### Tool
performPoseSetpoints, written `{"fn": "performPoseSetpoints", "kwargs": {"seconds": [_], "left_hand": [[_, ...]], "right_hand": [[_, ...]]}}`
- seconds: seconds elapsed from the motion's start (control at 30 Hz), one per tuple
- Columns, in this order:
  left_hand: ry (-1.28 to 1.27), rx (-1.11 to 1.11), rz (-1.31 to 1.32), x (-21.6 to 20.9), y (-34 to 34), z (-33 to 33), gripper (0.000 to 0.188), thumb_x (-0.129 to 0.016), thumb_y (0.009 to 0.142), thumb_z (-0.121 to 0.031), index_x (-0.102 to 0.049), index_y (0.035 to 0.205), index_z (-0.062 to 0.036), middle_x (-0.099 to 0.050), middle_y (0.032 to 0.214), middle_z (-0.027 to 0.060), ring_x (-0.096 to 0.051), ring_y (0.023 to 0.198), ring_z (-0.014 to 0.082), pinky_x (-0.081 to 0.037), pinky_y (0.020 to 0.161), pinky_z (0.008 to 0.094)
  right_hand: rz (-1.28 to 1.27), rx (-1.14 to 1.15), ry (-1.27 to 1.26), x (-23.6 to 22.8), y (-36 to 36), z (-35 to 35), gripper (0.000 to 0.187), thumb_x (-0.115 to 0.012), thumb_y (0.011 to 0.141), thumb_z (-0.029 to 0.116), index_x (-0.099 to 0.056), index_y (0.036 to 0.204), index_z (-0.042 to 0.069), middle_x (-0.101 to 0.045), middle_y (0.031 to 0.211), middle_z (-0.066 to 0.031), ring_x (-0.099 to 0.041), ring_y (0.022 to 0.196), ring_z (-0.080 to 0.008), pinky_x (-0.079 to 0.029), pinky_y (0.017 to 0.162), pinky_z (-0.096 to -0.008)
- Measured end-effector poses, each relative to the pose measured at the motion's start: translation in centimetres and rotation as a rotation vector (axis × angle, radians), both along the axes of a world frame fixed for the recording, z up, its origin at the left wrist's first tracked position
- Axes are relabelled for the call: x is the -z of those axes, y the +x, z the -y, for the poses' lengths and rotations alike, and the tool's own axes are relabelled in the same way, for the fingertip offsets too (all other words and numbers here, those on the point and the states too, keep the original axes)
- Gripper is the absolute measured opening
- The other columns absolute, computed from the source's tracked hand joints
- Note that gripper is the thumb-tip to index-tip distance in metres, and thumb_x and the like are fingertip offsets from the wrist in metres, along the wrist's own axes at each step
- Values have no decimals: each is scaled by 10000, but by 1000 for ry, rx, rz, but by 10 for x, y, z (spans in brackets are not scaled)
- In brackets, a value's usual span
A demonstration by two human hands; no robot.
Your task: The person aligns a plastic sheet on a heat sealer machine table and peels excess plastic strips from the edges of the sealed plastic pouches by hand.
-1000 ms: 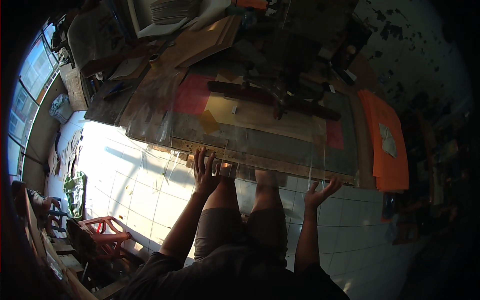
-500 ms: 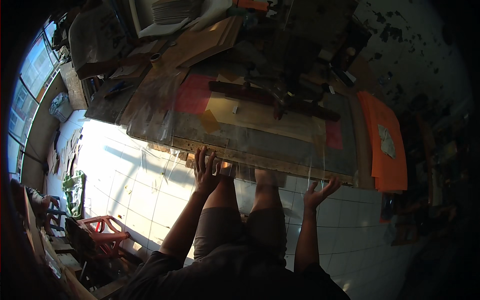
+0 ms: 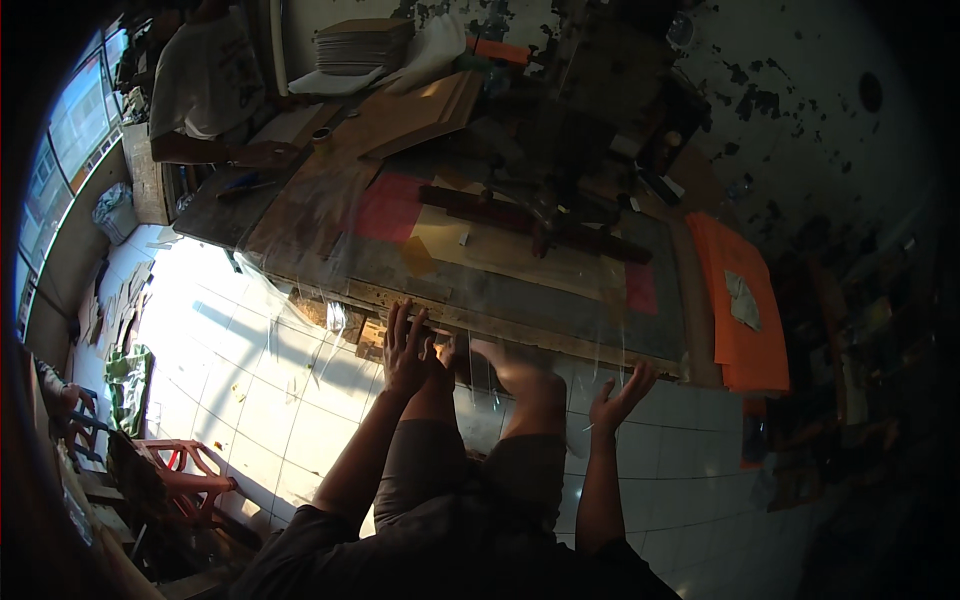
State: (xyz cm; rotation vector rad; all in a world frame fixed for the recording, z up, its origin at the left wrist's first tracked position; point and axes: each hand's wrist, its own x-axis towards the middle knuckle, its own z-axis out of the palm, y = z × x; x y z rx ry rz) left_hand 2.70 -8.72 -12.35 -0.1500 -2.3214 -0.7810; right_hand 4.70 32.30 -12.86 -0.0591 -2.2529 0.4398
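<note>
A clear plastic sheet point(image 3: 330, 235) seems to lie over the worktable point(image 3: 470, 320) and hang past its front edge. Beneath it show a pale yellow board point(image 3: 500, 255), a red piece point(image 3: 388, 207) at its left and another red patch at its right. At the front edge my left hand point(image 3: 405, 355) is raised with fingers stretched upward and apart. Farther right, my right hand point(image 3: 617, 400) is open too, palm turned up, fingertips by the table's edge. Whether either hand touches the sheet is hard to see. A dark red bar point(image 3: 530, 225) belonging to a machine lies across the board.
Orange sheets point(image 3: 735, 310) with a pale scrap point(image 3: 741, 302) rest at the table's right end. Brown cardboard point(image 3: 425, 110) and a stack of boards point(image 3: 363, 47) stand at the back. Another person point(image 3: 208, 85) is at the far left. A red stool point(image 3: 190, 480) stands lower left.
The view has shifted, so the table and orange sheets sit further left. Both hands stay open at the front edge. My right-side leg has lifted and bent toward the left under the table.
</note>
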Motion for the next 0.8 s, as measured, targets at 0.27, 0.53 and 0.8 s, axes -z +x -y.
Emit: {"fn": "performPoseSetpoints", "kwargs": {"seconds": [0.27,0.53,0.8], "left_hand": [[13,-12,-49,6,-1,0,670,-706,831,-83,-478,1461,-97,-331,1597,177,-247,1506,430,-308,1189,537],[33,-54,-67,11,-2,-3,608,-668,884,-132,-481,1461,-96,-334,1598,170,-250,1504,429,-311,1192,532],[-17,-29,-13,3,0,-2,661,-690,851,-89,-470,1473,-116,-323,1607,169,-246,1510,413,-294,1203,519]], "right_hand": [[30,-75,35,-45,21,-16,432,-510,972,-23,-571,1388,76,-556,1407,-142,-484,1336,-355,-430,1061,-478],[209,-161,-474,-117,-32,-16,315,-525,1063,262,-679,1218,35,-704,1109,-149,-669,1025,-283,-513,874,-417],[469,-177,-157,-107,-164,-5,378,-669,954,357,-722,1061,-2,-726,971,-186,-700,935,-340,-519,840,-426]]}}
